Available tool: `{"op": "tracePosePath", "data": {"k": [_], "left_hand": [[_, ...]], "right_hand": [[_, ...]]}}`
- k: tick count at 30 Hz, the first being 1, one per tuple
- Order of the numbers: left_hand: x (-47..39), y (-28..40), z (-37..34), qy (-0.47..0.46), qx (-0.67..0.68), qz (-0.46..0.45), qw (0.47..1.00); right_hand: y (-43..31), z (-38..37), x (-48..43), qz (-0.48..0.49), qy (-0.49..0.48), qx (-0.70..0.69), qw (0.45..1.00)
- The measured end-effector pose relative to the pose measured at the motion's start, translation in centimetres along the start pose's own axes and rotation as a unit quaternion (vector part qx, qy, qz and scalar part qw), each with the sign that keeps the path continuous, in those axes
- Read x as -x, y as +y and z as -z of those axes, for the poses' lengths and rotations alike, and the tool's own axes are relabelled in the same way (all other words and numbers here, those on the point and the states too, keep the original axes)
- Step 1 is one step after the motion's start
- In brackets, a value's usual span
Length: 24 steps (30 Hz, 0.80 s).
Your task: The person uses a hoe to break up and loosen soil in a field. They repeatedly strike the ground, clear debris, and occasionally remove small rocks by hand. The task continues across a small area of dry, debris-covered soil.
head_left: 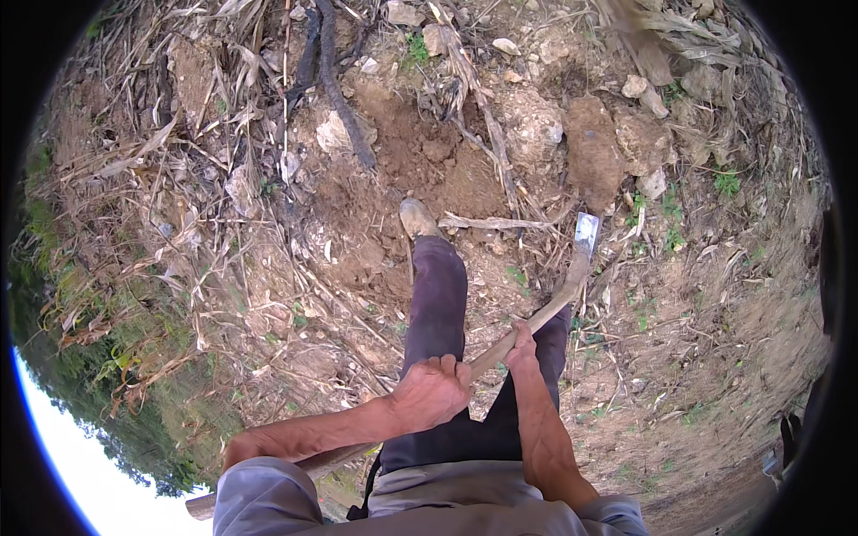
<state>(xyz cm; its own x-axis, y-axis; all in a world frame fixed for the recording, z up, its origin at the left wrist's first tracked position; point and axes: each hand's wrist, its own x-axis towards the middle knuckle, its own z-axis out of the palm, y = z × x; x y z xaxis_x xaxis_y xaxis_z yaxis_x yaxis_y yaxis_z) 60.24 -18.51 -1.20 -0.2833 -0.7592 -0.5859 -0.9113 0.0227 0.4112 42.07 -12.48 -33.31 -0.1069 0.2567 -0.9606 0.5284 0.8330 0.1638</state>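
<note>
Both my hands are closed around a long wooden handle (pixel 493 357) that runs slantwise across my body. My left hand (pixel 434 392) grips it in front of my waist, and the rear end of the handle passes under that forearm to the lower left. Farther forward on the handle, my right hand (pixel 521 345) holds it above my thigh. A flat metal blade (pixel 586 231), pale and shiny, shows at the upper end of the tool, close to a brown rock slab (pixel 593 154). The rest of the tool's head, if any, cannot be made out.
Loose dug soil (pixel 429 157) lies ahead of my shoe (pixel 419 219). A dark branch (pixel 338 94), dry stalks (pixel 489 120) and several stones, one a large pale rock (pixel 533 130), lie around it. Dry leaves and stalks cover the ground at left; green plants (pixel 100 375) stand beyond.
</note>
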Motion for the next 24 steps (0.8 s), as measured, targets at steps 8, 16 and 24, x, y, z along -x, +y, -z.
{"op": "tracePosePath", "data": {"k": [8,16,24], "left_hand": [[13.7,6.1,7.3,-0.214,-0.242,0.081,0.943],[19.2,11.5,4.7,-0.240,-0.134,0.234,0.933],[24.8,15.6,-3.6,-0.094,0.013,0.327,0.940]], "right_hand": [[-0.1,1.9,-1.0,-0.028,-0.051,-0.030,0.998],[-2.4,6.6,2.7,0.085,-0.065,-0.008,0.994],[-10.7,12.5,13.2,0.316,-0.055,0.122,0.939]]}}
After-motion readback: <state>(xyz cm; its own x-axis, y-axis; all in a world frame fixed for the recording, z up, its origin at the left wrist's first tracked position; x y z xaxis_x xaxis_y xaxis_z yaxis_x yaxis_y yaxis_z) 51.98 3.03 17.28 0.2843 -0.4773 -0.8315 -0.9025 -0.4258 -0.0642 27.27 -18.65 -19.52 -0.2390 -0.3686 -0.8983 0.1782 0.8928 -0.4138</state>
